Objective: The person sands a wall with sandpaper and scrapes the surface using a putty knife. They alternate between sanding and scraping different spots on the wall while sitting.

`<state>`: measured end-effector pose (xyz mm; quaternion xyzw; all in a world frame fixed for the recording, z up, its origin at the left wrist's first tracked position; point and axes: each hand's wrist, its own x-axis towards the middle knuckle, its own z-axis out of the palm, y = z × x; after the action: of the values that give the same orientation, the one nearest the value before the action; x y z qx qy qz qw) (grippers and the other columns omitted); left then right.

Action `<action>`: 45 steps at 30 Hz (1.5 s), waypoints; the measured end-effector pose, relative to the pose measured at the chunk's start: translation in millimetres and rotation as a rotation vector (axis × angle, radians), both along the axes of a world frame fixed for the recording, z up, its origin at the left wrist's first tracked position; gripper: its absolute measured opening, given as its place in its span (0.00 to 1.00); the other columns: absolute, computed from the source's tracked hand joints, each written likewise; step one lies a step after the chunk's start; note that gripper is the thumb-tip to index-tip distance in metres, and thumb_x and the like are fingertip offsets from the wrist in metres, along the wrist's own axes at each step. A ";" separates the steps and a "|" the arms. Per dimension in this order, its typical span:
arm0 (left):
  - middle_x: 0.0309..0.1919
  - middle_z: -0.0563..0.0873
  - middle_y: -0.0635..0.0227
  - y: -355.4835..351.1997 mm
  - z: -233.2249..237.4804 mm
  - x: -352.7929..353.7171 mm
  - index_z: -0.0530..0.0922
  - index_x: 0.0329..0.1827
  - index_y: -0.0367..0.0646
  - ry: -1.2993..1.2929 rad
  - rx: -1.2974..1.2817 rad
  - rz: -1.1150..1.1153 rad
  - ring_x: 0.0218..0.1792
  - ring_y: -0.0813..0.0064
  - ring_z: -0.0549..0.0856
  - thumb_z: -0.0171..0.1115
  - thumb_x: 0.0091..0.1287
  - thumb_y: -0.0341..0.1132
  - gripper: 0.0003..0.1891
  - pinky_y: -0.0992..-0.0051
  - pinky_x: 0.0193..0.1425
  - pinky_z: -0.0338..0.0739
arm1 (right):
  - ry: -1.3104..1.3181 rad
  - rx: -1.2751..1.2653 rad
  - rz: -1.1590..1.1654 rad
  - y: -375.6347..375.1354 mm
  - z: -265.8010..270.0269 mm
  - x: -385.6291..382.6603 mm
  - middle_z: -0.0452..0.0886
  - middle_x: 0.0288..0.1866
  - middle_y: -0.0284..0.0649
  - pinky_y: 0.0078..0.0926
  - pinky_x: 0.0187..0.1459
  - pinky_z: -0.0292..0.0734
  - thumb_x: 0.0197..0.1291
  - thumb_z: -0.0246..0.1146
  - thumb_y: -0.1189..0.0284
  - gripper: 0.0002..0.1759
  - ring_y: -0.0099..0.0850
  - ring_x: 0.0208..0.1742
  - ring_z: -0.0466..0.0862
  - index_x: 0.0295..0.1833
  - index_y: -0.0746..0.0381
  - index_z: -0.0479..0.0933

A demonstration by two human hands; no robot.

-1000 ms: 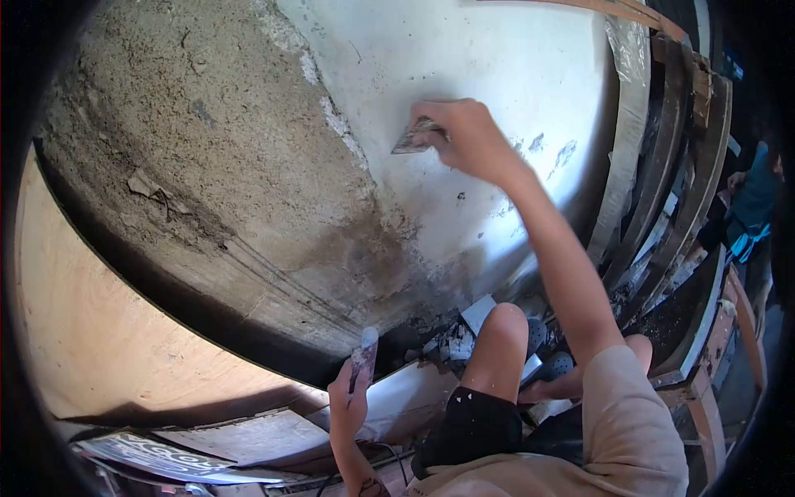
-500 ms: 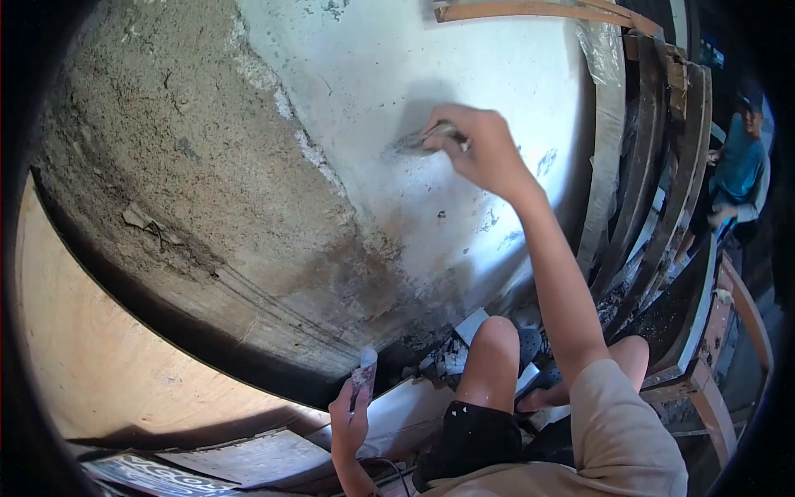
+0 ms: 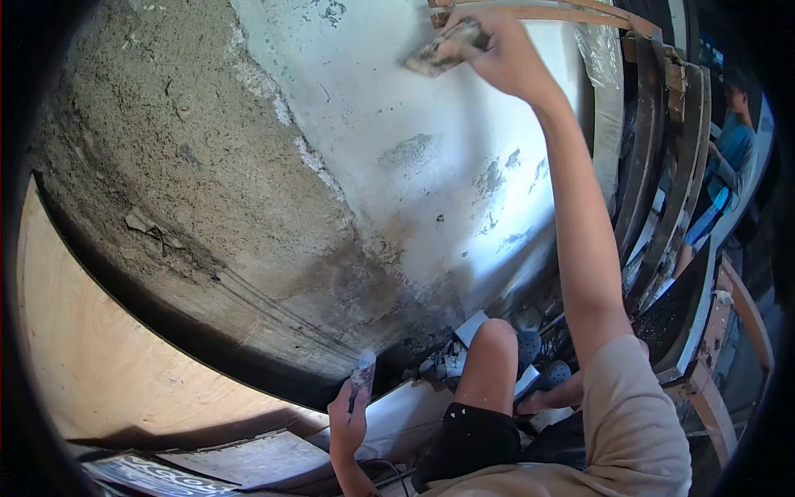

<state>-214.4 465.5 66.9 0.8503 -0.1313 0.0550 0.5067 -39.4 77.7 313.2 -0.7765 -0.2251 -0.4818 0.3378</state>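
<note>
Raised high against the wall [image 3: 356, 91], my right hand [image 3: 505, 54] is closed around a flat, stained scraper [image 3: 432, 58] whose blade points left. Blur softens the hand and blade a little. White paint with dark, worn patches covers the wall there, and a rough brown bare area [image 3: 190, 157] lies to its left. Low in the view, my left hand [image 3: 348, 421] grips a narrow, dirt-speckled object with a pale rounded end [image 3: 363, 374], held upright; I cannot tell its kind.
A curved wooden board [image 3: 108, 331] runs along the lower left. Rubble [image 3: 447, 360] lies at the wall's foot beside my knee [image 3: 495, 340]. Wooden planks [image 3: 650, 157] lean on the right, near a timber frame [image 3: 712, 389]. Behind them is a person in a blue shirt [image 3: 729, 157].
My right hand has moved up the wall with the scraper, uncovering a dark patch. The left hand stays about where it was. The person at the right has turned and shifted.
</note>
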 end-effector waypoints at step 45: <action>0.35 0.80 0.46 -23.4 -17.9 -12.9 0.74 0.48 0.34 -0.138 0.177 -0.184 0.38 0.46 0.80 0.53 0.65 0.31 0.12 0.64 0.39 0.74 | 0.559 0.516 -0.190 -6.2 -175.0 -335.8 0.76 0.31 0.34 0.14 0.37 0.66 0.51 0.63 0.85 0.06 0.18 0.33 0.73 0.33 0.67 0.74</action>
<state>-227.2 442.1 49.0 0.8703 -0.2474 0.0547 0.4223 -375.1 71.5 138.3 -0.7848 0.0772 -0.3214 0.5242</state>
